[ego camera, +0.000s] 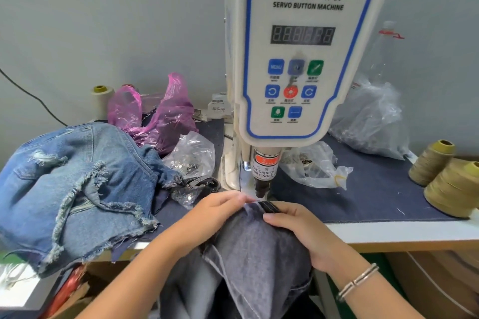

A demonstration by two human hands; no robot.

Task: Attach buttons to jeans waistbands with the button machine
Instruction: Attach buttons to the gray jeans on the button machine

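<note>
Head view: left hand and right hand pinch grey jeans waistband under button machine, frame centre.

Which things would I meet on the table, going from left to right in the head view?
Pile of frayed light denim → cream thread cone → pink plastic bag → clear bag of buttons → servo button machine → large clear plastic bag → two tan thread cones.
</note>
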